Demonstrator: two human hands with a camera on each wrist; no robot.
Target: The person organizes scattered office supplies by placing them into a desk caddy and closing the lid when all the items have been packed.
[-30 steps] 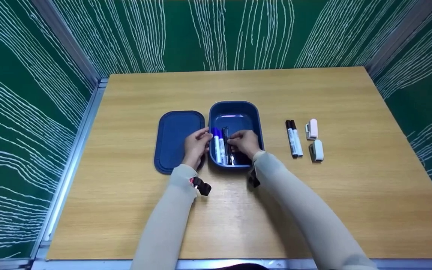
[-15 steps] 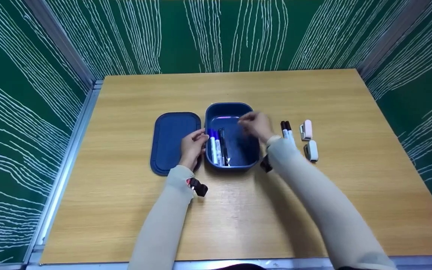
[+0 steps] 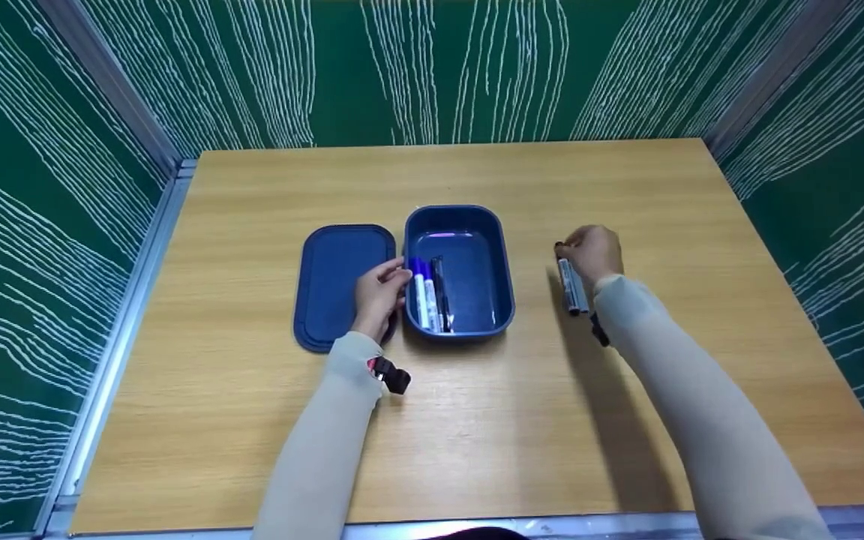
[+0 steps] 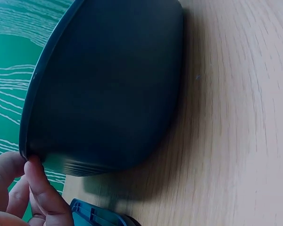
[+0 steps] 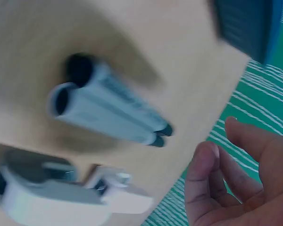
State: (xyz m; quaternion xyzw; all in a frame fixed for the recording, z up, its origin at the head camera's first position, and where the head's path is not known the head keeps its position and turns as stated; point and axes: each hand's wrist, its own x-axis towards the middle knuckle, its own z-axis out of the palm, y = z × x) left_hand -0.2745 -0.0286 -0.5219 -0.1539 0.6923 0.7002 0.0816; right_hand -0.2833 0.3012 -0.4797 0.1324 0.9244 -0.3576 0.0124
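Observation:
My left hand (image 3: 379, 296) pinches the left rim of an open dark blue box (image 3: 477, 277); in the left wrist view thumb and finger meet at the rim of the box (image 4: 104, 84). Inside, along its left side, lie two blue-capped white markers (image 3: 424, 296) and a black pen (image 3: 442, 296). My right hand (image 3: 595, 251) is over two black-capped white markers (image 3: 571, 289) lying side by side on the table. In the right wrist view, thumb and fingers (image 5: 205, 162) are apart, holding nothing, beyond the capped ends of the markers (image 5: 113, 103).
The blue lid (image 3: 331, 277) lies flat left of the box, partly under my left hand. Two small staplers, one whitish (image 5: 52, 202) and one pale pink (image 5: 127, 195), lie beside the loose markers; my right hand hides them in the head view. Green walls surround the wooden table (image 3: 462, 442).
My right hand has left the black pen in the box, lifted out and moved right to above the two loose markers. The left hand has stayed on the box rim.

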